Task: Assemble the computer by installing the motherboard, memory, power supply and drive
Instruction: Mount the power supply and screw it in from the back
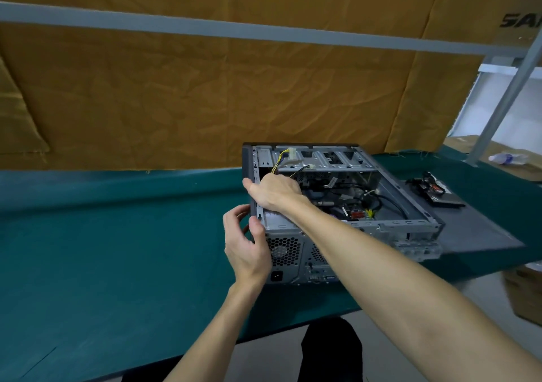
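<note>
The computer case (337, 205) is gripped at its 9 o'clock edge by the curled left hand (246, 246); the right hand (275, 193) reaches inside, fingers hidden, so their state cannot be told.

Open grey metal computer case (346, 223) is laid on its side, tangled cables (369, 199) seen inside; black flat drive (443, 196) is parked just right of it.

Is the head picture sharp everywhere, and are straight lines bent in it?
Head view: the computer case and both hands are fairly sharp; the cardboard box at the right edge is smeared; the grey bar bows from wide-angle distortion; lighting is soft, without glare.
</note>
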